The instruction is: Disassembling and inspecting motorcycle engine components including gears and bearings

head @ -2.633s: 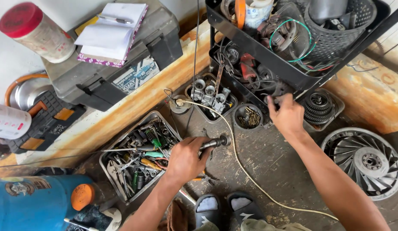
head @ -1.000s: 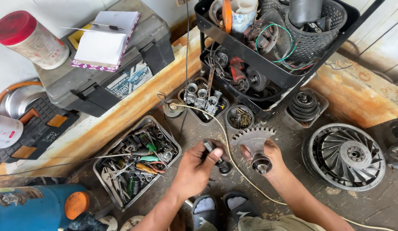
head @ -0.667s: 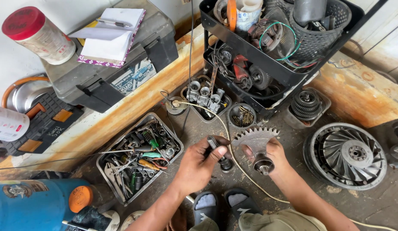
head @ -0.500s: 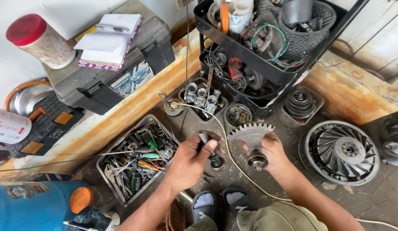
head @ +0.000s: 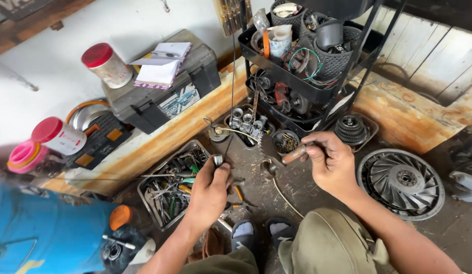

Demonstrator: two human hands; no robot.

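At frame centre, the left hand (head: pixel 209 190) pinches a small metal cylinder (head: pixel 218 160) between its fingertips, just above the tray of tools (head: pixel 171 189). Right of centre, the right hand (head: pixel 331 163) is closed around a rusty rod (head: pixel 293 153), its tip near a toothed sprocket (head: pixel 269 157).

Soft, even daylight fills my view, brightest on the white wall (head: pixel 144 30) at the top, which looks nearly washed out. Shadows are weak and short; the darkest patch sits inside the black rack (head: pixel 317 96). My right hand (head: pixel 330 165) is slightly smeared by motion, my left hand (head: pixel 210 190) sharper. Straight lines bow toward the edges, and the blue drum (head: pixel 43 233) at the corner seems softer, perhaps out of focus.
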